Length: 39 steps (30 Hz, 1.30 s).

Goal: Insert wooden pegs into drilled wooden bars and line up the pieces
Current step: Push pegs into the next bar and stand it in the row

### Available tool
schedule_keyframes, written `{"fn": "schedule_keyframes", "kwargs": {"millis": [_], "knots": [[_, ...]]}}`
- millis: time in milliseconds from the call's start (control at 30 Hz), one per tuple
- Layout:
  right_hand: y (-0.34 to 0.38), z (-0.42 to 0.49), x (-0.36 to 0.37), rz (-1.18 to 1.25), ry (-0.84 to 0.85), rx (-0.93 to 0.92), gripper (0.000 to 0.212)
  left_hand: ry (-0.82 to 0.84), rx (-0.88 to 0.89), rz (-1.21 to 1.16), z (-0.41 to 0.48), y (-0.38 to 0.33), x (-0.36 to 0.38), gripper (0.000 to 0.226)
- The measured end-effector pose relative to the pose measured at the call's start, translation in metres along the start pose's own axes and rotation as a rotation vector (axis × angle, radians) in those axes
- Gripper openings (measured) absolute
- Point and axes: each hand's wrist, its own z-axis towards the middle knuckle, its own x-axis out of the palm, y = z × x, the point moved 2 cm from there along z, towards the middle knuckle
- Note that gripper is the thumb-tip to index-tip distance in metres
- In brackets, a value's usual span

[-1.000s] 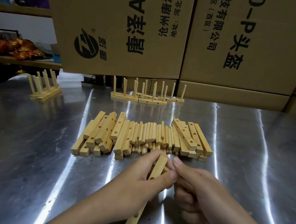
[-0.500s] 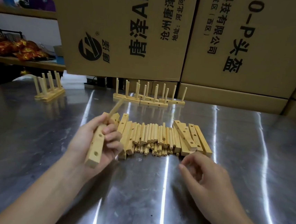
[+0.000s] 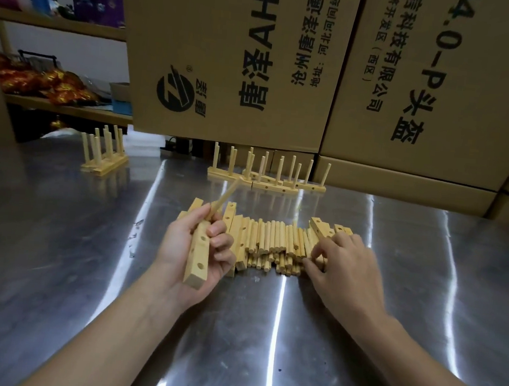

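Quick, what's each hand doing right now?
Left hand: holding a drilled bar with one peg sticking out.
Right hand: fingers on the loose pegs; can't tell if one is pinched.

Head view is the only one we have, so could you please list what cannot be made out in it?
- Whether the right hand has pinched anything: its curled fingers cover the loose pegs beneath them.
- Where the peg enters the bar: the left hand covers the joint.
- Pegs per bar in the finished pieces: small and overlapping.
- Print on the cardboard boxes: cut off by the top edge.
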Motion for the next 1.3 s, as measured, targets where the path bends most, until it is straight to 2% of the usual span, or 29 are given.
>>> {"fn": "schedule_keyframes", "kwargs": {"millis": [100, 167, 200, 300, 333, 400, 500, 700, 833, 1033, 1167, 1300], "knots": [[-0.004, 0.0, -0.018, 0.07, -0.176, 0.076, 0.012, 0.007, -0.01, 0.015, 0.001, 0.002, 0.001, 0.024], [-0.012, -0.003, -0.033, 0.336, -0.262, 0.166, 0.007, 0.011, -0.014, 0.018, 0.001, 0.003, 0.001, 0.024], [-0.016, -0.006, -0.037, 0.545, -0.265, 0.204, 0.007, 0.011, -0.016, 0.021, 0.001, 0.004, 0.001, 0.024], [-0.013, -0.024, -0.041, 1.224, -0.103, 0.268, 0.022, 0.03, -0.019, 0.049, 0.0, 0.006, 0.004, 0.024], [-0.011, -0.032, -0.039, 1.362, -0.05, 0.279, 0.028, 0.041, -0.019, 0.063, 0.0, 0.007, 0.005, 0.023], [-0.008, -0.043, -0.031, 1.479, 0.034, 0.282, 0.036, 0.064, -0.016, 0.085, -0.001, 0.01, 0.005, 0.022], [-0.003, -0.046, -0.027, 1.495, 0.064, 0.254, 0.044, 0.109, -0.029, 0.125, -0.002, 0.015, 0.006, 0.02], [0.009, -0.048, -0.042, 1.393, -0.011, 0.094, 0.022, 0.152, -0.029, 0.244, -0.001, 0.024, 0.008, 0.02], [0.015, -0.05, -0.05, 1.256, -0.057, 0.017, 0.017, 0.184, -0.017, 0.319, -0.003, 0.029, 0.01, 0.021], [0.019, -0.052, -0.055, 1.151, -0.069, -0.068, 0.012, 0.172, -0.004, 0.398, -0.002, 0.033, 0.01, 0.02], [0.023, -0.053, -0.059, 0.986, -0.108, -0.156, 0.012, 0.156, 0.012, 0.429, 0.001, 0.033, 0.008, 0.02], [0.024, -0.054, -0.064, 0.957, -0.114, -0.209, 0.012, 0.136, 0.035, 0.5, 0.002, 0.033, 0.006, 0.021]]}}
